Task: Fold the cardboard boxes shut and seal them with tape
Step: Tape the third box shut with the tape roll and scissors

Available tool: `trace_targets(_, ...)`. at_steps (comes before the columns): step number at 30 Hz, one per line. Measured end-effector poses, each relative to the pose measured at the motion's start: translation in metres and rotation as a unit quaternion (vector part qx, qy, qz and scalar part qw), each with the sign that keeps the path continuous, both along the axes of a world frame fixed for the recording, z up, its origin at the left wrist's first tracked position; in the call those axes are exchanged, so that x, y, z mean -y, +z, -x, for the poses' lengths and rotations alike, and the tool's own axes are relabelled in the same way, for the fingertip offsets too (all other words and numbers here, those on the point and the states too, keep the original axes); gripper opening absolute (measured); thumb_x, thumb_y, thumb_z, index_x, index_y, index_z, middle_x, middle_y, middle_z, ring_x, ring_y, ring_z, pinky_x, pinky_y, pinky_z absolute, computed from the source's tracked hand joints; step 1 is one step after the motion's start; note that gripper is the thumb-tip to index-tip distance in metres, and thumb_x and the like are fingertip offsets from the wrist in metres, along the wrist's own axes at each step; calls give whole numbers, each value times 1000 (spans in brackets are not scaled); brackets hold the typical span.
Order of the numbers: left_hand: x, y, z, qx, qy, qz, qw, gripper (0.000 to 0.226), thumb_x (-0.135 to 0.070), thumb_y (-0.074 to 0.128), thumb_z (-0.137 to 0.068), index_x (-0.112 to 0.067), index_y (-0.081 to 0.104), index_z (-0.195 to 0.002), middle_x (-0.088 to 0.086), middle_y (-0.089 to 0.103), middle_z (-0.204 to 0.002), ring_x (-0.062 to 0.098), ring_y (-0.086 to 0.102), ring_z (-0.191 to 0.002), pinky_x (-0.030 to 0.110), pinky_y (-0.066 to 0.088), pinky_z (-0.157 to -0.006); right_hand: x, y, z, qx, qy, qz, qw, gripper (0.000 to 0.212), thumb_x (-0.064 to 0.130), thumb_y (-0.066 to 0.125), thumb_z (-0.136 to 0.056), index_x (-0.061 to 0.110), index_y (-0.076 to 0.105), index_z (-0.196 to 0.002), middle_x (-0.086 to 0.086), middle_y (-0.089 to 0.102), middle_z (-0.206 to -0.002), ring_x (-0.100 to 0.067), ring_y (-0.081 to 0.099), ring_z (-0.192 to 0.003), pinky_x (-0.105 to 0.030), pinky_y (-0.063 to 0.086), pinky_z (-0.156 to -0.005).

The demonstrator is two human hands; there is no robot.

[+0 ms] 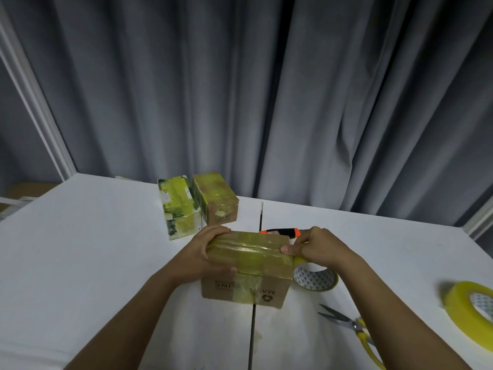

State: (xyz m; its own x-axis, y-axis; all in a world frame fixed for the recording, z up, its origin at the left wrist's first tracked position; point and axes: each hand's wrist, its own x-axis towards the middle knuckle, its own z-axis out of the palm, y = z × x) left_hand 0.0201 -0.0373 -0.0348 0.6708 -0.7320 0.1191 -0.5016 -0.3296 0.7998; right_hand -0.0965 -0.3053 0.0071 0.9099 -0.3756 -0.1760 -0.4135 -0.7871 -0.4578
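Right, we're mid-seal on the cardboard box (246,265), which sits at lower centre of the frame on the white counter (93,249), straddling the seam between the two counter halves. Its long axis runs left–right across the frame, and the yellowish tape strip (249,249) follows that axis over the top face.

Our left hand (205,252) grips the box's left end, fingers curled over the top edge, thumb on the near side. Our right hand (312,248) is at the box's right end, fingers pinched together on the tape where it leaves the top edge. The tape roll (317,279) hangs just right of the box, below that hand, still joined to the strip.

So the tape's free run lies to the right; we'd judge the next move is wrapping it down the right end or cutting. The scissors (346,323) lie lower right, nearer the right hand.
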Motion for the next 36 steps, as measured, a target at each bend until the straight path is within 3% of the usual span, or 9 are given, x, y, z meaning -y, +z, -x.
trace_targets(5, -4, 20, 5, 32, -55, -110, 992, 98, -59, 69, -73, -38, 12, -150, -15, 19, -151, 9, 19, -140, 35, 20, -117, 2, -6, -1, 9, -8, 17, 1000, 42, 74, 64, -67, 33, 69, -76, 12, 65, -92, -10, 59, -85, -28, 46, -68)
trace_targets(7, -1, 24, 8, 145, -57, -262, 952, 92, -66, 50, -84, -32, -3, -151, -10, -4, -159, 14, -8, -146, 40, -9, -117, 2, -6, 0, 11, -10, 26, 1000, 44, 75, 64, -67, 31, 70, -74, 12, 65, -87, -6, 57, -78, -27, 44, -63)
trace_targets(10, 15, 28, 24, 201, -21, -376, 905, 90, -61, 35, -92, -14, -15, -149, 6, -22, -156, 21, -25, -142, 41, -16, -114, 0, -5, -1, 14, -5, 65, 998, 50, 74, 63, -68, 26, 73, -82, 11, 65, -82, -5, 54, -70, -24, 41, -57)
trace_targets(13, 31, 25, 45, 180, 44, -348, 919, 88, -61, 25, -92, -4, -11, -149, 15, -16, -157, 25, -17, -145, 35, -7, -116, -4, -5, -1, 23, -6, 72, 997, 49, 71, 63, -70, 26, 73, -87, 8, 67, -89, -8, 54, -72, -26, 42, -60)
trace_targets(17, 40, 15, 59, 285, 106, -359, 882, 86, -65, 4, -89, -5, 3, -150, 19, 2, -158, 32, -2, -146, 41, 2, -120, -9, 0, 5, 29, -5, 78, 996, 45, 67, 64, -74, 26, 72, -91, 5, 68, -93, -13, 55, -79, -28, 41, -64)
trace_targets(22, 51, 12, 67, 325, 18, -346, 880, 58, -43, 11, -100, -19, -3, -152, 6, -4, -160, 30, -10, -146, 43, -12, -115, -11, 1, 10, 20, -11, 75, 997, 42, 67, 63, -75, 29, 70, -93, 6, 66, -94, -15, 57, -84, -29, 42, -68)
trace_targets(27, 68, 3, 84, 345, -60, -323, 879, 81, -71, 0, -85, -25, -4, -151, -7, -9, -159, 22, -14, -146, 51, -21, -110, -9, -3, 13, 27, -22, 65, 997, 45, 69, 61, -75, 28, 72, -92, 7, 67, -95, -8, 50, -70, -27, 39, -62)
trace_targets(31, 63, 4, 69, 323, -75, -298, 895, 72, -61, 28, -93, -31, -4, -151, -13, -7, -158, 15, -13, -146, 43, -17, -115, -9, -2, 22, 37, -6, 10, 999, 48, 70, 59, -75, 29, 71, -96, 13, 58, -98, -9, 54, -84, -28, 41, -70)
trace_targets(36, 51, 21, 48, 306, -115, -300, 896, 63, -54, 36, -95, -46, 3, -147, -13, -2, -158, 18, -12, -144, 41, -14, -114, -6, -5, 70, 150, -14, -307, 940, 5, 28, 61, -91, 30, 58, -88, 5, 64, -66, -11, 61, -64, -19, 48, -56)
